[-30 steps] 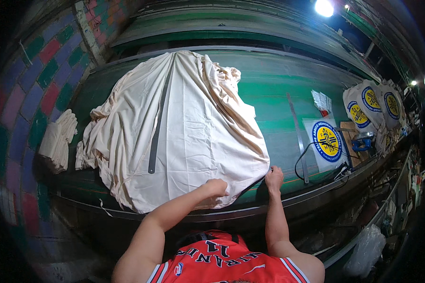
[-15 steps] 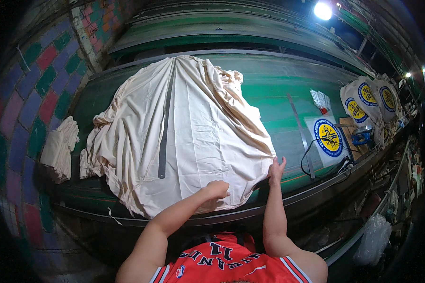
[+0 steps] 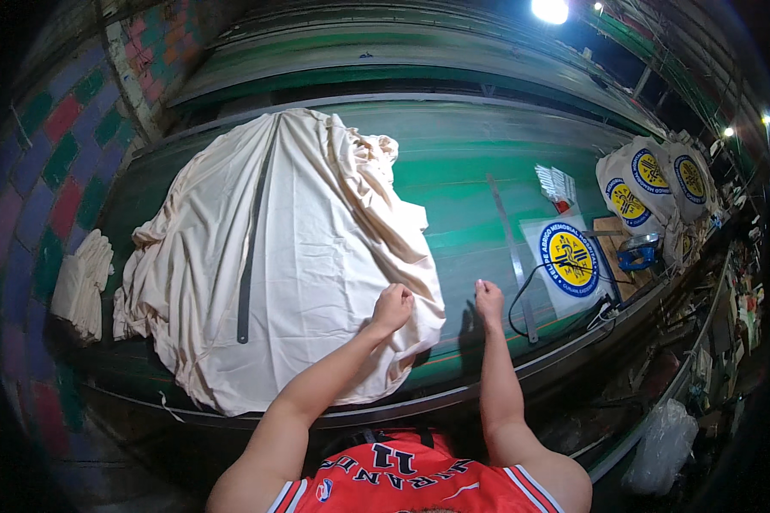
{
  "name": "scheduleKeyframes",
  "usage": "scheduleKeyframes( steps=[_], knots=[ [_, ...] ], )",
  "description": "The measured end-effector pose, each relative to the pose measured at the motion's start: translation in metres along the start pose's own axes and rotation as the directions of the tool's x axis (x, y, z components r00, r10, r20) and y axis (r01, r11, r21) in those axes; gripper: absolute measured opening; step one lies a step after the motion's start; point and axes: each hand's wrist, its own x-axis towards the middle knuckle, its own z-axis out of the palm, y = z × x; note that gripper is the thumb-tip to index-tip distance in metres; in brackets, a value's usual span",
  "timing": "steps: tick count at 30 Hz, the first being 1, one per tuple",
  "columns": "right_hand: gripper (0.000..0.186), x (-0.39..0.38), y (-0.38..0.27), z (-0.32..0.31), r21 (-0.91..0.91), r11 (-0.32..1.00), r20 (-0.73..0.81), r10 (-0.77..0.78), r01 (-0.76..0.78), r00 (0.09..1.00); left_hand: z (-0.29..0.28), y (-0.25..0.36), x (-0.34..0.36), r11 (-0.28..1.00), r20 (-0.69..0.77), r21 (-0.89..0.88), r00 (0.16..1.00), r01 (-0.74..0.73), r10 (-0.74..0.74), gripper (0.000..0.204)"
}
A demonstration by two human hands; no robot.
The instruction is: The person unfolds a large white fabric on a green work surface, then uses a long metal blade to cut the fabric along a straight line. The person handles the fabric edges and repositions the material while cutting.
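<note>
A large sheet of cream cloth (image 3: 308,299) lies spread on the green table (image 3: 453,214), with gathered folds along both sides. A long dark metal ruler (image 3: 255,248) rests on it lengthwise. My left hand (image 3: 393,307) is closed, low over the cloth's right part; whether it pinches the fabric is hidden. To the right of the cloth's edge, my right hand (image 3: 488,302) is closed above the bare green surface, apart from the cloth. What its curled fingers hold, if anything, cannot be made out.
Folded cream cloths (image 3: 83,286) sit at the left. To the right are a second metal ruler (image 3: 513,256), a clear sheet with a round blue-yellow emblem (image 3: 571,261), a black cord (image 3: 522,299), a blue-handled tool (image 3: 637,254) and printed cream bags (image 3: 650,179).
My right hand has left the cloth's right edge and closed. My left hand has moved up over the cloth. The cloth's right edge sits further left, and the whole view has shifted slightly.
</note>
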Motion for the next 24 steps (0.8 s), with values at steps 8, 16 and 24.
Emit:
scheduleKeyframes(
  steps=[8, 16, 24],
  knots=[
    [0.043, 0.097, 0.065, -0.07, -0.537, 0.835, -0.021, 0.129, -0.12, 0.991, 0.088, 0.035, 0.072, 0.993, 0.036, 0.075, 0.995, -0.094, 0.091, 0.02],
    [0.034, 0.129, 0.076, -0.089, -0.597, 0.787, 0.129, 0.282, -0.153, 0.951, 0.087, 0.014, 0.098, 0.788, -0.232, 0.343, 0.859, 0.511, -0.456, 0.055],
    [0.033, 0.163, 0.057, -0.099, -0.533, 0.835, 0.326, 0.356, -0.141, 0.876, 0.086, 0.025, 0.097, 0.82, -0.139, 0.416, 0.919, 0.393, -0.37, 0.057]
  ],
)
